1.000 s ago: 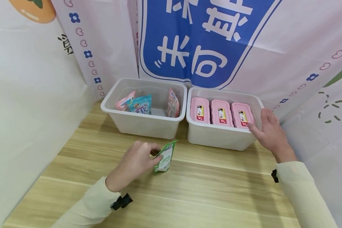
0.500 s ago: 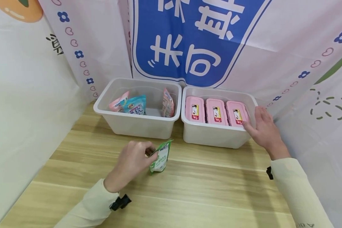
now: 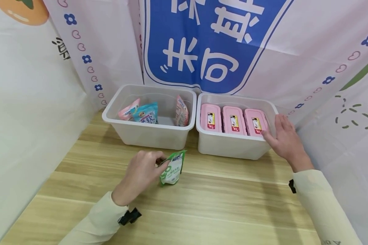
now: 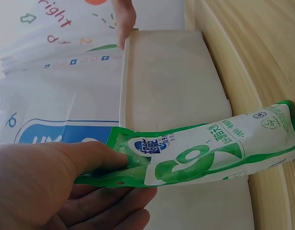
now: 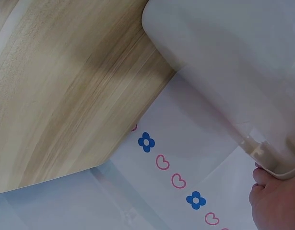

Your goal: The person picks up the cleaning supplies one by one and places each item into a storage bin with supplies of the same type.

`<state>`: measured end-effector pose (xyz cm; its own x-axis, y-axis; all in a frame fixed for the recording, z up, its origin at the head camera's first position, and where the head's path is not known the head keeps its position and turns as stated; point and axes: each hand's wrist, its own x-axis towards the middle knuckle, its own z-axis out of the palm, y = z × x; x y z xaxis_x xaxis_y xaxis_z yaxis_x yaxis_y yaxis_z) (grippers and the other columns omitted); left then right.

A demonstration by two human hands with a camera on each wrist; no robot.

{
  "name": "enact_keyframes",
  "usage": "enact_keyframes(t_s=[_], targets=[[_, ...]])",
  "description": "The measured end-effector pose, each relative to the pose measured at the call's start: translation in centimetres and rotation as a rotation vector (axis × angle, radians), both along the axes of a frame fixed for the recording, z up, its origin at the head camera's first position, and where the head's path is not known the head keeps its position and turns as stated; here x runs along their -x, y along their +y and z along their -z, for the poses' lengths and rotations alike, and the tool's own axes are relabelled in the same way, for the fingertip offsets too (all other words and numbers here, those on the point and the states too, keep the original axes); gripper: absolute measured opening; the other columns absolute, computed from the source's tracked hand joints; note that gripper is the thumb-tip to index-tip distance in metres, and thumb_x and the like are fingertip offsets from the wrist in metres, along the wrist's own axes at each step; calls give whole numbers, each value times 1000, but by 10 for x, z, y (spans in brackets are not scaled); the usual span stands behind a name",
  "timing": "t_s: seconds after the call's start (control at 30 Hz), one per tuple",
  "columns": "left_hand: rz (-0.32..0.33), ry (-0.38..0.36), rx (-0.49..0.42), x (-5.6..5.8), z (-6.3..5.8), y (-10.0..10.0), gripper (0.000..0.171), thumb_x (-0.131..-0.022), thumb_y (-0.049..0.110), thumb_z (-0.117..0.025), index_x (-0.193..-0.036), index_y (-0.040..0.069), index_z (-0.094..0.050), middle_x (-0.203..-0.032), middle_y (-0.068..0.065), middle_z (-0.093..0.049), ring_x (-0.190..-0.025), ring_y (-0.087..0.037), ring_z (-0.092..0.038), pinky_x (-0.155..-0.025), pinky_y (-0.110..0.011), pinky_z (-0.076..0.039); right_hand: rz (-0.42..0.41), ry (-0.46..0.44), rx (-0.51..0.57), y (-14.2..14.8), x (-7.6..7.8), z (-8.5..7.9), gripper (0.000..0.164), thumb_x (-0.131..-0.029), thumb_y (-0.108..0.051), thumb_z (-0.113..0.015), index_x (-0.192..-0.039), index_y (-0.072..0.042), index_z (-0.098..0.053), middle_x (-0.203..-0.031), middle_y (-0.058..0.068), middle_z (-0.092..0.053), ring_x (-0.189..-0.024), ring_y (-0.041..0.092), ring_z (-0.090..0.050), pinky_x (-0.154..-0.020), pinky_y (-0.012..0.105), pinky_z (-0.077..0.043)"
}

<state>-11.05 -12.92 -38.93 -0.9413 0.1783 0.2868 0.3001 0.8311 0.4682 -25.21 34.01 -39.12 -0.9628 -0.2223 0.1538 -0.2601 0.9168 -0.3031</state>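
My left hand (image 3: pixel 144 172) pinches the top edge of a green and white pouch (image 3: pixel 173 170) between thumb and fingers. In the left wrist view the pouch (image 4: pixel 200 153) reaches from the thumb toward the wooden table, its bottom end at the tabletop. My right hand (image 3: pixel 286 143) rests on the right rim of the right-hand white bin (image 3: pixel 233 146), thumb over the front corner and fingers along the side. Three pink lidded boxes (image 3: pixel 234 120) stand in that bin. The right wrist view shows only part of the hand (image 5: pixel 277 196) at the rim.
A second white bin (image 3: pixel 154 136) stands to the left, holding a blue pouch (image 3: pixel 147 114), a pink pouch (image 3: pixel 128 110) beside it and another pink pouch (image 3: pixel 181 112) at its right wall. Both bins sit at the back of the wooden table (image 3: pixel 220 204), against a printed cloth (image 3: pixel 116 51).
The green and white pouch has turned slightly in my left hand, its printed front now facing more toward the head camera. The head view has shifted a little; my right hand stays on the rim.
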Motion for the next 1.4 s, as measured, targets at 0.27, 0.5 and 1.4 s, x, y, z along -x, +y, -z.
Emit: enact_keyframes(t_s=[0.27,0.5,1.4], targets=[[2,-3,-3,1,-1,-2,9,-90,15,-84,-93,6,-82,-85,-8,-81,-51,-5,-47,-43,-18,-32,0,-6,-16,1,-1,-1,92,-108,-53,-40,-167,6,-1,-174,33,-3,-162,54,-3,-130,71,-7],[18,-3,-20,3,1,-5,9,-92,14,-83,-96,6,-83,-90,-7,-82,-59,-3,-55,-49,-17,-44,8,-18,-14,3,-5,-2,92,-108,-54,-40,-166,5,0,-174,33,-2,-162,53,-2,-130,70,-4],[83,143,-47,19,-49,-25,10,-95,16,-80,-96,6,-81,-80,-5,-78,-49,-5,-44,-45,-19,-30,5,-6,-38,-2,-4,-1,91,-108,-55,-37,-166,6,-3,-173,34,-6,-162,54,-5,-129,72,-9]])
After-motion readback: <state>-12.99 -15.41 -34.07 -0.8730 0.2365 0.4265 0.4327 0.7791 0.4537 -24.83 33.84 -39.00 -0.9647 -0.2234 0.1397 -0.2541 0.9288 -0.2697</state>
